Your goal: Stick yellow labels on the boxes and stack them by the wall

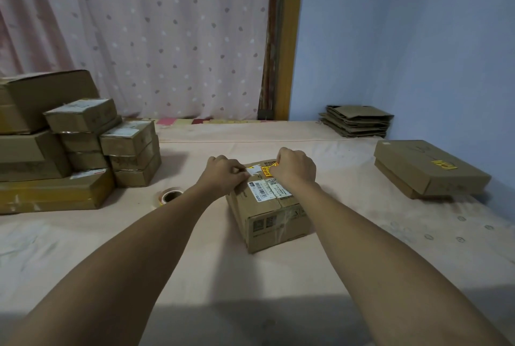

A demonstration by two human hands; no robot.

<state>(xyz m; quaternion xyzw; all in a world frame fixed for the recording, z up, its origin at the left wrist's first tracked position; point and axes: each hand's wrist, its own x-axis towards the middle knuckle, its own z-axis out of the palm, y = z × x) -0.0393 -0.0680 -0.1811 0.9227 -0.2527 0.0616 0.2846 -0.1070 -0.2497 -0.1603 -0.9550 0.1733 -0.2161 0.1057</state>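
**Risks, as judged**
- The box [267, 214] stands mid-sheet [348, 256], well apart from the blue wall [418, 53]. The bedding looks soft, so firm pressing may tip or slide it.
- The yellow label [268, 171] lies at the far end of the box top, near the white shipping label [262, 191]. Laid askew, it may crease or cover print.
- The right hand [295, 168], fingers curled, pinches the yellow label.
- The left hand [223, 173] pinches the white backing strip [253, 170]. If adhesive catches a fingertip, the label may lift off again.

**Surroundings**
- A pile of boxes [69, 150] stands at left, with no yellow label visible on it.
- 1 labelled box [429, 170] lies by the wall and takes the stacking spot, so the next box probably goes on top.
- Flattened cardboard [356, 121] fills the corner.
- A label roll [170, 195] sits beside the left forearm, where an elbow may knock it.
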